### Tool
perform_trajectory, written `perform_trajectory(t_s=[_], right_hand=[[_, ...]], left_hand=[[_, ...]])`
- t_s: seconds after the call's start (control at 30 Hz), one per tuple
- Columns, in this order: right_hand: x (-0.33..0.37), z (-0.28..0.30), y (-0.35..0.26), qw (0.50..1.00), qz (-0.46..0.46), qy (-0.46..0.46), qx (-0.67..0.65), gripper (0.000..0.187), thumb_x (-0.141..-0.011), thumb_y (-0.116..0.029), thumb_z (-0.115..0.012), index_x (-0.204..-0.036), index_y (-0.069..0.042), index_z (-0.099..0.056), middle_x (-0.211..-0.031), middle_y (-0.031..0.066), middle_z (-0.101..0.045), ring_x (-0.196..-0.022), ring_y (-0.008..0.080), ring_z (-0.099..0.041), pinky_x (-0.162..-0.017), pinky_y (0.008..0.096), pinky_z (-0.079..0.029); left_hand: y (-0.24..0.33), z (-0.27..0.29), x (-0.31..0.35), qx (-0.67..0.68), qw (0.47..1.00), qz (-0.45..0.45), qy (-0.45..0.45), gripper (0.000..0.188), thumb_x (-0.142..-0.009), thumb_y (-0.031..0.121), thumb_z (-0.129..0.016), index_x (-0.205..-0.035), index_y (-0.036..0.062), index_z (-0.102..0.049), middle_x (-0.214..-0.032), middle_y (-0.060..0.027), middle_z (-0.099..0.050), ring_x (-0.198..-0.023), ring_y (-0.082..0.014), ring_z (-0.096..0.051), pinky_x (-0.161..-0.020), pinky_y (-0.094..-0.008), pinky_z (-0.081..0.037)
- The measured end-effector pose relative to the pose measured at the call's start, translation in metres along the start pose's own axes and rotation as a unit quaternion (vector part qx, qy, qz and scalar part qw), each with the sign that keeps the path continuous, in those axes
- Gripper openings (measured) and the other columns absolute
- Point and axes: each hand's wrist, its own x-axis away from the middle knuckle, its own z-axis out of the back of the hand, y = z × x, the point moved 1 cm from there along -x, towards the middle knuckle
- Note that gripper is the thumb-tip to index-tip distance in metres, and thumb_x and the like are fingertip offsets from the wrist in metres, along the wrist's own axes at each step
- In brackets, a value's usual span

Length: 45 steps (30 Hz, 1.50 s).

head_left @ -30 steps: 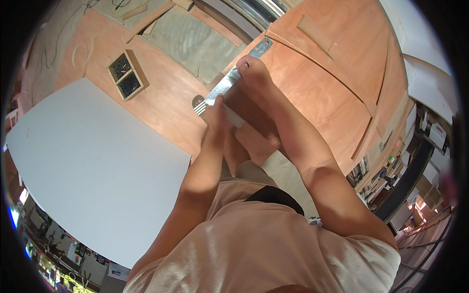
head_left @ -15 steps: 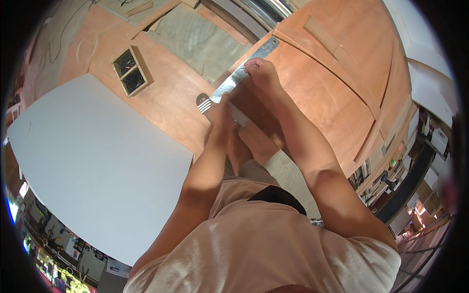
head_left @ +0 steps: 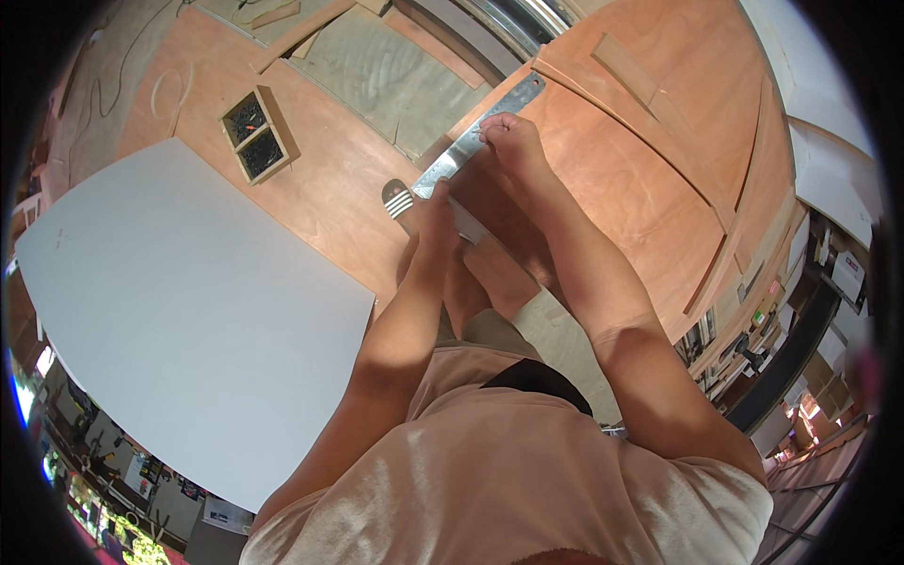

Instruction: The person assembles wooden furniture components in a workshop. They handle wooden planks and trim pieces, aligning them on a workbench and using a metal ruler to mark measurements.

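Observation:
A shiny steel ruler [head_left: 461,153] with a hole at its far end slants away from me to the upper right. My left hand [head_left: 436,215] grips its near end, the thumb lying on top of the metal. Over the middle of the ruler, my right hand [head_left: 516,143] is closed in a pinch at the ruler's right edge. Whatever those fingertips hold is too small to make out. Below the ruler's near end shows my foot in a striped slide sandal [head_left: 398,200].
A large white panel [head_left: 198,311] fills the left side. Beyond it sits a two-compartment wooden box [head_left: 259,135] of dark small pieces. Reddish plywood [head_left: 650,179] with loose wood strips [head_left: 626,71] lies at right. A cordless drill [head_left: 750,350] shows at the lower right.
The view has shifted slightly, moving the scene a little to the right. Both hands keep their places on and over the ruler; the right fingers have changed pose only slightly.

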Motion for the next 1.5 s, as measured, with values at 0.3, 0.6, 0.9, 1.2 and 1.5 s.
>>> perform_trajectory(t_s=[0.3,0.6,0.9,1.2,1.5], right_hand=[[-0.008,0.002,0.010,1.000,0.011,-0.007,0.004,0.015,-0.085,-0.004,-0.060,-0.095,0.002,-0.070,-0.084,0.0087,-0.071,-0.077,0.0134,-0.066,-0.070,0.0268,-0.052],[0.016,-0.006,-0.028,0.938,0.094,0.060,0.329,0.019,-0.089,-0.018,-0.058,-0.099,-0.009,-0.071,-0.091,0.0154,-0.072,-0.086,0.0302,-0.069,-0.076,0.0400,-0.053],[0.025,-0.056,-0.041,0.898,0.150,-0.137,0.390,0.018,-0.087,-0.020,-0.060,-0.093,-0.010,-0.073,-0.092,0.0157,-0.072,-0.089,0.0335,-0.068,-0.078,0.0425,-0.053],[0.027,-0.070,-0.037,0.891,0.124,-0.155,0.408,0.017,-0.086,-0.021,-0.063,-0.092,-0.008,-0.073,-0.085,0.0136,-0.071,-0.081,0.0305,-0.068,-0.073,0.0397,-0.052],[0.029,-0.075,-0.039,0.863,0.159,-0.159,0.453,0.016,-0.086,-0.021,-0.061,-0.087,-0.008,-0.070,-0.084,0.0192,-0.069,-0.083,0.0377,-0.066,-0.074,0.0454,-0.051]], left_hand=[[0.001,-0.001,0.002,0.044,0.999,0.016,-0.012,0.037,-0.095,0.020,-0.060,-0.126,-0.0022,-0.059,-0.114,-0.0089,-0.064,-0.101,-0.0190,-0.059,-0.087,-0.0319,-0.047],[0.006,-0.006,0.006,0.046,0.999,0.015,0.021,0.031,-0.093,0.019,-0.062,-0.116,-0.0018,-0.064,-0.104,-0.0050,-0.065,-0.092,-0.0148,-0.059,-0.080,-0.0302,-0.048],[0.015,-0.012,0.015,0.049,0.998,-0.020,0.044,0.021,-0.087,0.015,-0.064,-0.102,0.0012,-0.067,-0.093,-0.0028,-0.065,-0.083,-0.0120,-0.059,-0.071,-0.0297,-0.047],[0.007,-0.013,0.010,0.092,0.994,-0.039,0.055,0.017,-0.084,0.013,-0.062,-0.095,0.0010,-0.065,-0.085,-0.0023,-0.064,-0.078,-0.0114,-0.058,-0.070,-0.0302,-0.047],[0.021,-0.014,0.022,0.029,0.994,-0.069,0.078,0.021,-0.085,0.013,-0.063,-0.099,-0.0020,-0.066,-0.088,-0.0043,-0.067,-0.081,-0.0124,-0.060,-0.073,-0.0320,-0.048]])
